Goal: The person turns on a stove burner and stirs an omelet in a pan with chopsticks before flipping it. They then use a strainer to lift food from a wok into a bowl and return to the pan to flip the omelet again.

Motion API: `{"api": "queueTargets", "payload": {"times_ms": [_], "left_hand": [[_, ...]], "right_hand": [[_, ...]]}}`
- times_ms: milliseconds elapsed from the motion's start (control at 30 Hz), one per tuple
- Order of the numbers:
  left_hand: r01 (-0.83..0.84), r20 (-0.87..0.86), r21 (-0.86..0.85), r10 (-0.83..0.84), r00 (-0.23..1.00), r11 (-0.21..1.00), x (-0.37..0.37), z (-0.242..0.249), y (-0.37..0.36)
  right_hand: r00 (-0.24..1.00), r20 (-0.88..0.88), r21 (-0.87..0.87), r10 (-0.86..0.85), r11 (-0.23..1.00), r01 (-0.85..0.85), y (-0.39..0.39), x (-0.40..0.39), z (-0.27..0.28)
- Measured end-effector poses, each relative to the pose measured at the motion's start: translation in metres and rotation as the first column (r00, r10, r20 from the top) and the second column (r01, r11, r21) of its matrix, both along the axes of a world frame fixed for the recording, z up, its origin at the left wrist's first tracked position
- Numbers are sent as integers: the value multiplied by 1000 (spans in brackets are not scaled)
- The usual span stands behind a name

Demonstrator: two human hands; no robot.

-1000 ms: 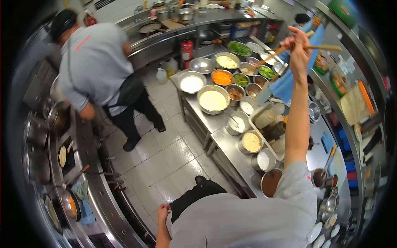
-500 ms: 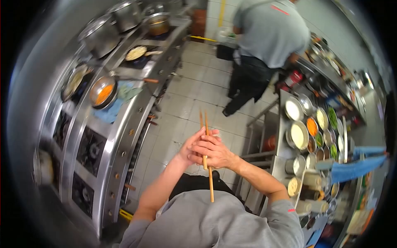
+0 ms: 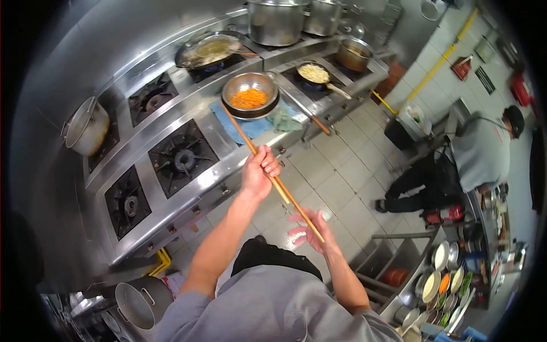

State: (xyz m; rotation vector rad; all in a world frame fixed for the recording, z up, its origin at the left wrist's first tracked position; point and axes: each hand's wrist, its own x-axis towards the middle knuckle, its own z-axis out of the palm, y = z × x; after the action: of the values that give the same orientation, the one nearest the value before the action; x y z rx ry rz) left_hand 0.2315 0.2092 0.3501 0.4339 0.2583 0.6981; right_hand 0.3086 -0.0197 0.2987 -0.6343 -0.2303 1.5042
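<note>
Long wooden chopsticks (image 3: pixel 246 138) slant across the centre, held in my left hand (image 3: pixel 260 172), whose fingers are wrapped round them. Their thin ends reach up to the metal strainer bowl (image 3: pixel 231 90) of shredded orange food (image 3: pixel 249 98), which rests over a dark pan on a blue cloth (image 3: pixel 242 132). Lower right, my right hand (image 3: pixel 312 232) has its fingers spread, partly blurred, near the chopsticks' thick end. Whether it touches them is unclear. A small pan of pale food (image 3: pixel 314 73) sits on the stove behind the bowl.
The steel stove (image 3: pixel 212 181) has several bare burners (image 3: pixel 184 161). A wok (image 3: pixel 209 51) and large pots (image 3: pixel 277 23) stand along the back. A co-worker (image 3: pixel 481 151) bends at the right, beside a counter holding ingredient bowls (image 3: pixel 431 286). A grey pot (image 3: pixel 135 306) is lower left.
The view has swung left toward the stove. My hands, formerly clasped together around the chopsticks, have separated; the left has moved up toward the strainer bowl, and the right has opened.
</note>
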Motion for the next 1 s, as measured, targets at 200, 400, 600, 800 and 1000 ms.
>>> {"api": "queueTargets", "payload": {"times_ms": [200, 400, 600, 800, 1000], "left_hand": [[-40, -469, 148, 106, 877, 988, -47, -23, 23], [89, -889, 35, -9, 458, 995, -100, -128, 31], [-34, -872, 129, 129, 473, 991, -89, -94, 22], [-271, -838, 250, 348, 420, 930, -64, -137, 33], [91, -648, 761, 761, 38, 643, -14, -175, 22]], "right_hand": [[896, 350, -244, 274, 950, -195, 68, -18, -17], [637, 758, -68, -142, 953, 294, 162, 27, 8], [447, 621, 555, -644, 764, 329, 254, 52, 75], [-152, 894, -442, 421, 884, -152, 213, 123, -224], [-43, 910, -414, 412, 901, -129, 197, 158, -191]]}}
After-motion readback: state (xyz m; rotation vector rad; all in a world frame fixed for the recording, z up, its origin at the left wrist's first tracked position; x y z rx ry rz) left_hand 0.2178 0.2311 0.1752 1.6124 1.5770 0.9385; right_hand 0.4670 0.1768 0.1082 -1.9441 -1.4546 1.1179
